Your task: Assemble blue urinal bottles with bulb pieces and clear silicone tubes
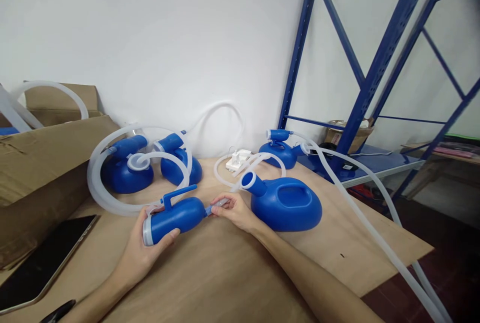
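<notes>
My left hand [144, 243] is wrapped round a blue urinal cup [179, 220] with a white rim and a bar handle on top. The cup lies tilted, its narrow nozzle pointing right. At that nozzle, my right hand [234, 210] pinches the end of a clear plastic hose [224, 202]. The hose end meets the nozzle; how far it is pushed on I cannot tell. Right beside my right hand stands a blue urinal bottle [287, 205] with a slanted open neck and a moulded grip.
Behind are more blue bottles [127, 173] with cups and coiled hoses [98, 183]. A cardboard box [56, 163] and a tablet [45, 263] lie left, a pen [58, 311] below. A white power strip [239, 159] sits by the wall; blue shelving [378, 73] stands right.
</notes>
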Demonstrator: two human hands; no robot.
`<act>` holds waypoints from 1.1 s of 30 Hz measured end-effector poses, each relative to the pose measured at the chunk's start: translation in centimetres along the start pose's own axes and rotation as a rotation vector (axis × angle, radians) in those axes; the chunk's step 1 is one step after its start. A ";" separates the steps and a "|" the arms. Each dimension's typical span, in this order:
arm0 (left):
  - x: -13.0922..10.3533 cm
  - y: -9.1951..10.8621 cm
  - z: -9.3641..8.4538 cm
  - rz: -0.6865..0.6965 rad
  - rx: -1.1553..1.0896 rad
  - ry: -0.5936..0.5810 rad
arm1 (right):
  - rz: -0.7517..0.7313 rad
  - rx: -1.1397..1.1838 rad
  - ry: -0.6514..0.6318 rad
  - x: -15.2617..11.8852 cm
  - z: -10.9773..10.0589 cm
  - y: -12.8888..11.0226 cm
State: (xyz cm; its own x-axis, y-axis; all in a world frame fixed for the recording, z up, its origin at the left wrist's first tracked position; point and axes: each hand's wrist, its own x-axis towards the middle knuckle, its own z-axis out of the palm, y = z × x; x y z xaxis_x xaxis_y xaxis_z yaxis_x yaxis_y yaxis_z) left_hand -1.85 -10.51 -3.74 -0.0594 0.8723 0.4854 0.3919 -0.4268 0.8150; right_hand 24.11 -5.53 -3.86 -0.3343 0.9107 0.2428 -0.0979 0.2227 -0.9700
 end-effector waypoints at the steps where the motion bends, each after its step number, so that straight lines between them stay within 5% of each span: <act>1: -0.1 0.0 0.0 0.033 0.027 0.006 | 0.016 0.023 0.001 -0.1 0.0 0.1; 18: -1.5 -1.7 1.4 0.434 0.145 0.145 | 0.031 0.087 -0.046 0.1 0.9 -1.3; 23: -0.7 -1.3 1.3 0.368 0.177 0.113 | 0.075 0.088 -0.095 0.5 0.7 -1.5; 33: -0.4 -2.0 0.9 0.194 0.227 0.167 | 0.039 0.303 0.016 0.3 0.9 0.2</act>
State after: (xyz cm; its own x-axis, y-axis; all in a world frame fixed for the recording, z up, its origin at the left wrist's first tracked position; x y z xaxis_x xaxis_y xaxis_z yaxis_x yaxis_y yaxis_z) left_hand -1.72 -9.82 -5.83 -0.1056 0.7207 0.6852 0.6042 -0.5008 0.6198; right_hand 23.13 -5.53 -4.01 -0.3290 0.9222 0.2034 -0.3615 0.0759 -0.9293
